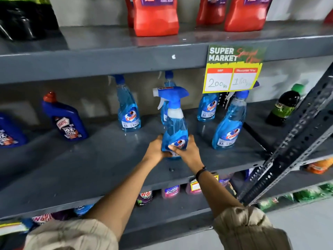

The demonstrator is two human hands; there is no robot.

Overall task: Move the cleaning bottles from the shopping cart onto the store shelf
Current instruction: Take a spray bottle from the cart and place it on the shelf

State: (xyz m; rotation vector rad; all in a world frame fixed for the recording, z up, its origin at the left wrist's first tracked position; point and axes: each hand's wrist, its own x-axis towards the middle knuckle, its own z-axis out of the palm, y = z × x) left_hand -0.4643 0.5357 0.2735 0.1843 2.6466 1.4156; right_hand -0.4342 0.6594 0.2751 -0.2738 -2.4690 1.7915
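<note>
A blue spray bottle point(174, 121) of glass cleaner stands upright on the middle grey shelf point(90, 159), near its front. My left hand point(156, 148) grips its base from the left and my right hand point(187, 150) grips it from the right. Several more blue spray bottles stand farther back: one at the left point(128, 109), one directly behind the held bottle point(168, 78), one under the price sign point(207, 109) and one at the right point(229, 123). The shopping cart is out of view.
Dark blue toilet cleaner bottles point(65, 120) stand at the shelf's left. A green-capped dark bottle point(284, 105) is at the right. A price sign point(232, 69) hangs from the upper shelf, which carries red pouches point(155, 17). A perforated metal upright point(295, 141) slants at the right.
</note>
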